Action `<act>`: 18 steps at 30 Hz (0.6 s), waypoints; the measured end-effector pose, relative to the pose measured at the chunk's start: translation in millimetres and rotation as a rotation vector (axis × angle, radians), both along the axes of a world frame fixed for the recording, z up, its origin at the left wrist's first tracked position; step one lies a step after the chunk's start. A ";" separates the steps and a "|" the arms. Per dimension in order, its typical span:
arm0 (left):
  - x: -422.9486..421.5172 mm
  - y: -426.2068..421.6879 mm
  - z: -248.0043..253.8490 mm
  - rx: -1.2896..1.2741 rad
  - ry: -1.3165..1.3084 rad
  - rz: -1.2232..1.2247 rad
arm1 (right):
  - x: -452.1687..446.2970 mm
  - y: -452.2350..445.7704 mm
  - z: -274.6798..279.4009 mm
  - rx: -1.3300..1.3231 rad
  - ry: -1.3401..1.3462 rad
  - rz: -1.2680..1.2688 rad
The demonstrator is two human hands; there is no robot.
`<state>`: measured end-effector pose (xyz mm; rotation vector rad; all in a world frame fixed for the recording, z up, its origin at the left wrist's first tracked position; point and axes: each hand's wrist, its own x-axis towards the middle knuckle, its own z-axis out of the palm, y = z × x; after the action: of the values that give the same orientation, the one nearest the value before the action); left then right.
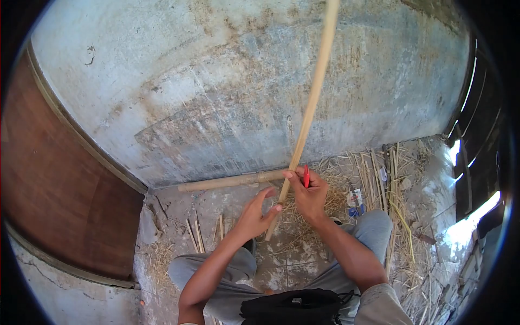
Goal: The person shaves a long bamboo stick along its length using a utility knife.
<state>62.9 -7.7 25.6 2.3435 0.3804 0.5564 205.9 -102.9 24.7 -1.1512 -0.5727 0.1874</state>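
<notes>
A long pale bamboo strip (311, 105) slants from the top of the view down between my hands, its lower end near the floor. My right hand (310, 197) grips the strip between thumb and fingers. The same hand also has a small red object (306, 176) in it, perhaps a tool handle; the rest of it is hidden by the fingers. My left hand (253, 215) is lower and to the left, fingers apart and curved, with the thumb tip at the strip's edge.
Against the stained wall (233, 108) lies a bamboo pole (233, 182). Shavings and thin sticks (374, 179) litter the floor, with a small blue and white packet (355, 203) among them. A brown panel (70, 179) stands at left. A black bag (292, 307) rests at my lap.
</notes>
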 end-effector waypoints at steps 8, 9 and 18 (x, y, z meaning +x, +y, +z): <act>10.3 7.2 8.8 -0.349 -0.007 0.071 | 15.6 -1.2 8.7 0.062 0.079 0.031; 8.2 10.5 13.3 -0.348 -0.006 0.070 | 19.4 -2.7 11.0 0.064 0.040 0.045; -21.5 1.3 70.9 -0.434 -0.001 0.059 | 24.5 -11.7 10.5 0.107 0.310 0.002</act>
<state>41.4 -6.4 96.5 1.9202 0.5150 0.4496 230.4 -114.7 35.2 -0.9936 -0.3052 0.3268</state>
